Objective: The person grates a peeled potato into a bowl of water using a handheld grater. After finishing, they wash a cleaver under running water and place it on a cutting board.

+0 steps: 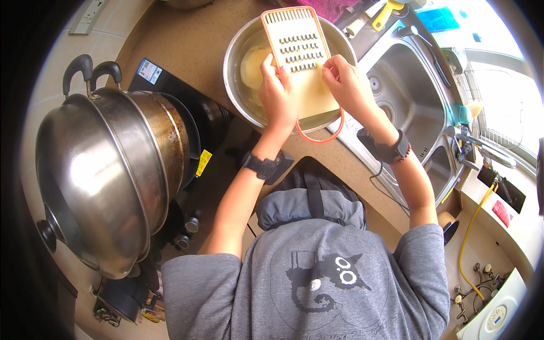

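A flat grater with an orange rim, rows of small teeth and a looped orange handle lies tilted over a round metal basin. My left hand grips its left edge, with the thumb on the face near the lowest teeth. At the right edge, my right hand has its fingers bent close to the teeth; a small pale piece seems to show at the fingertips, but what they hold is unclear. Inside the basin, a large pale peeled vegetable rests in liquid, partly hidden behind the grater.
Left of me stands a large lidded steel steamer pot on a black cooktop. A double steel sink is to the right, with a faucet. Behind the basin lie a pink cloth and a yellow-handled tool.
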### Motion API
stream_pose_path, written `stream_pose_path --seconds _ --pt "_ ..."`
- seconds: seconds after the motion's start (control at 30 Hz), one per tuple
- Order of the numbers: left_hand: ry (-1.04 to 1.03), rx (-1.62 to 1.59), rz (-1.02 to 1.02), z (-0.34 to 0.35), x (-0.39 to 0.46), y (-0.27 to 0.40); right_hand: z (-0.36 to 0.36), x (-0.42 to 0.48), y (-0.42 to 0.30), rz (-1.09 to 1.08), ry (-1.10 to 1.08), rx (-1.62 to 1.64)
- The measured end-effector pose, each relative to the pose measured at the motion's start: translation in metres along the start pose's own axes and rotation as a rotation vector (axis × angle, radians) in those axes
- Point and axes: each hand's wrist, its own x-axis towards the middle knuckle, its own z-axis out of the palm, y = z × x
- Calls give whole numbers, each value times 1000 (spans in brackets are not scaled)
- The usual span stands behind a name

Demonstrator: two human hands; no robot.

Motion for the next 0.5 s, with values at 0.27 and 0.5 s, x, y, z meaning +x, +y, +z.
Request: stream_pose_path --seconds 0.27,0.5 --pt "11 27 -14 6 6 0 6 -6 -7 -158 99 -262" --pt "26 24 -2 8 6 -3 9 -12 -7 -89 8 -261"
